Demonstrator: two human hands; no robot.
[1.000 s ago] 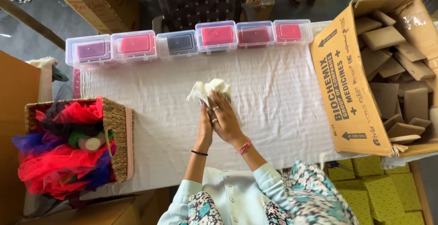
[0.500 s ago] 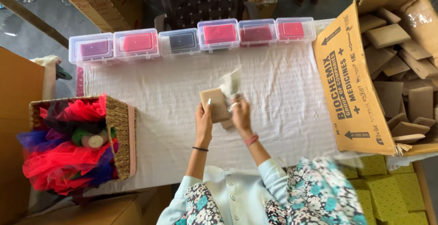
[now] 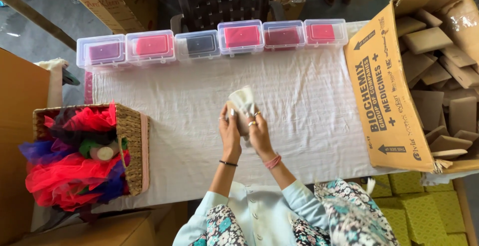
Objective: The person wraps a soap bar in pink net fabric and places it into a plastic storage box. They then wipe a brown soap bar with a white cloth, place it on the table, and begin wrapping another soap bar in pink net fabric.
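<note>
White cloth-covered table (image 3: 189, 121) is the whole work surface, so I'll place everything off that. Nearest the camera, just above the table's near edge, the left hand (image 3: 230, 129) and right hand (image 3: 257, 132) are pressed together around a small tan block (image 3: 237, 118) with a cream wrapping (image 3: 243, 98) bunched over its top. Both hands are closed on it, fingers curled snug around the sides, the left with a thin black band at the wrist, the right with rings and a pink band. The block sits between the palms, held up off the cloth over the middle of the table, the wrap poking out above the fingertips. Looks to me like the wrapping step is mid-way: the cover is on but still loose, so I'd guess the next move needs a tuck or a smoothing pull while one hand keeps the block steady. At the table's left end sits a wicker basket (image 3: 130, 146) stuffed with red, blue and purple netting (image 3: 65, 171). At the right end a big cardboard box (image 3: 384, 91) lies open, full of more tan blocks (image 3: 429, 39). Along the far edge runs a row of clear lidded boxes (image 3: 209, 41) with coloured pads inside.
</note>
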